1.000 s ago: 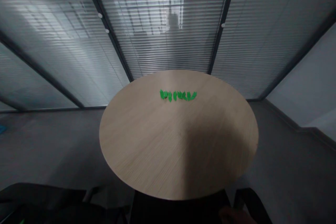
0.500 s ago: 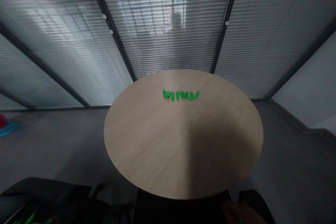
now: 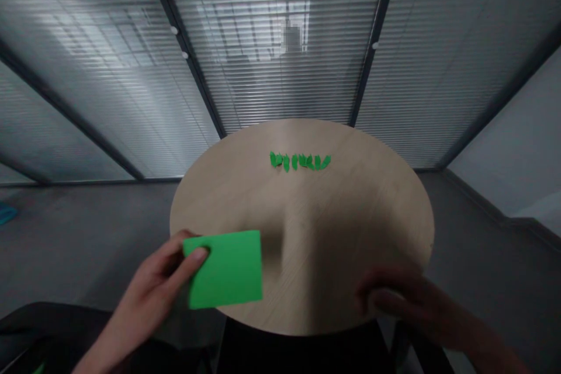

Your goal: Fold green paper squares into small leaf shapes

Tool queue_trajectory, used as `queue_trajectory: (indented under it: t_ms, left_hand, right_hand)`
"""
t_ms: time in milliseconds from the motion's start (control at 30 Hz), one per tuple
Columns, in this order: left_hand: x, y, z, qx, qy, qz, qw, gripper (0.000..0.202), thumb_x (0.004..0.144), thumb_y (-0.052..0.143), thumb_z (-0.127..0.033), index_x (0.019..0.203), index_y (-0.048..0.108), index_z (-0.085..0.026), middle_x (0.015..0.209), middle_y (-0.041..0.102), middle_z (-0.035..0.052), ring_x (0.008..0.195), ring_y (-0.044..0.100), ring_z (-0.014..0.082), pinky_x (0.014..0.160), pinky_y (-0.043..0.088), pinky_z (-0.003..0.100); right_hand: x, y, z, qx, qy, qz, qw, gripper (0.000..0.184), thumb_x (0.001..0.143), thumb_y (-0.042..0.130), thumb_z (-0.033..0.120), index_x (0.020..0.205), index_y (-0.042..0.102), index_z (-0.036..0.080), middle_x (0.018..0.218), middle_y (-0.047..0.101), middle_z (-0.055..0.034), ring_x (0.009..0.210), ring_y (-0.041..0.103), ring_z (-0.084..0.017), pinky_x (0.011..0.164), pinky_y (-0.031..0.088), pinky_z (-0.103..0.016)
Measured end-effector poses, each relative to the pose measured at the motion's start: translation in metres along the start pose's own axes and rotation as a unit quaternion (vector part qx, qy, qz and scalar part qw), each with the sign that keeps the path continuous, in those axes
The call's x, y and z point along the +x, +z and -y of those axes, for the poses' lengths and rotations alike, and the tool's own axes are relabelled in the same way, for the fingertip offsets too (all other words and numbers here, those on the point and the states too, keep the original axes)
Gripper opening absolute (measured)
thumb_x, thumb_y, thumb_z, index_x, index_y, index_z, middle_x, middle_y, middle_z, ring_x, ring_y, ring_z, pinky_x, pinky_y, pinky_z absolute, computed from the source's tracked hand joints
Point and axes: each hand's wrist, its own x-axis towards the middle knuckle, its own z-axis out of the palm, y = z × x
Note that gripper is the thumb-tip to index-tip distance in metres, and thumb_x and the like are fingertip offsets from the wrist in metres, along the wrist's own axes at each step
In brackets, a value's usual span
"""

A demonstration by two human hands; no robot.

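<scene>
My left hand (image 3: 164, 272) pinches a square sheet of bright green paper (image 3: 225, 269) by its left edge, holding it over the near left part of a round wooden table (image 3: 350, 216). My right hand (image 3: 401, 301) hovers over the table's near right edge; it is dark and smeared by motion, so its fingers are unclear. A row of several small folded green paper pieces (image 3: 300, 161) lies across the far side of the table.
Glass walls with horizontal blinds and dark frames (image 3: 193, 64) stand behind the table. Grey floor surrounds it. A dark chair or bag (image 3: 39, 333) sits at the lower left, a blue object (image 3: 6, 212) at the far left edge.
Both hands have come up into view. The left one has brought a green paper sheet over the table; the right has risen from the bottom edge.
</scene>
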Motion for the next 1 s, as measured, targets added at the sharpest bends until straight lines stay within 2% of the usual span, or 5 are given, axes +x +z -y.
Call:
queue_trajectory:
  t_ms: [133, 200, 367, 567, 1000]
  left_hand:
    - [0.067, 0.074, -0.045, -0.121, 0.139, 0.143, 0.972, 0.043, 0.096, 0.063, -0.059, 0.079, 0.055, -0.021, 0.07, 0.048, -0.0037, 0.063, 0.047, 0.0123, 0.058, 0.043, 0.026]
    - [0.091, 0.105, -0.058, -0.149, 0.153, 0.194, 0.957, 0.042, 0.097, 0.062, -0.057, 0.08, 0.05, -0.021, 0.069, 0.045, -0.005, 0.062, 0.043, 0.0111, 0.057, 0.039, 0.024]
    - [0.133, 0.149, -0.053, -0.155, 0.145, 0.314, 0.925, 0.045, 0.095, 0.062, -0.061, 0.08, 0.044, -0.022, 0.066, 0.042, -0.0067, 0.057, 0.042, 0.01, 0.053, 0.035, 0.023]
    - [0.162, 0.165, -0.018, -0.092, 0.134, 0.38, 0.911, 0.044, 0.088, 0.063, -0.062, 0.081, 0.048, -0.021, 0.065, 0.047, -0.0055, 0.055, 0.046, 0.0115, 0.052, 0.036, 0.025]
    - [0.162, 0.149, -0.008, 0.152, 0.251, 0.269, 0.917, 0.047, 0.09, 0.078, -0.043, 0.127, 0.063, -0.019, 0.075, 0.06, -0.0041, 0.068, 0.058, 0.0165, 0.066, 0.04, 0.029]
  right_hand:
    - [0.08, 0.0, 0.01, 0.086, -0.145, -0.093, 0.981, 0.064, 0.095, 0.065, 0.07, 0.136, 0.061, 0.021, 0.121, 0.073, -0.0102, 0.11, 0.073, -0.024, 0.096, 0.059, -0.042]
    - [0.109, -0.001, 0.01, 0.114, -0.166, -0.067, 0.977, 0.07, 0.096, 0.062, 0.07, 0.142, 0.054, 0.018, 0.129, 0.069, -0.0117, 0.115, 0.071, -0.024, 0.098, 0.058, -0.041]
    - [0.158, -0.013, 0.002, 0.044, -0.109, -0.163, 0.98, 0.053, 0.094, 0.067, 0.061, 0.108, 0.067, 0.01, 0.096, 0.07, -0.0042, 0.085, 0.068, -0.016, 0.076, 0.054, -0.028]
    - [0.18, -0.025, -0.024, -0.063, -0.083, -0.186, 0.977, 0.038, 0.09, 0.072, 0.051, 0.081, 0.066, 0.015, 0.072, 0.06, 0.0029, 0.067, 0.056, -0.011, 0.063, 0.042, -0.024]
    - [0.16, -0.013, -0.015, -0.364, -0.061, -0.193, 0.909, 0.02, 0.089, 0.07, 0.027, 0.075, 0.059, 0.019, 0.067, 0.058, 0.0012, 0.062, 0.049, -0.014, 0.062, 0.03, -0.03]
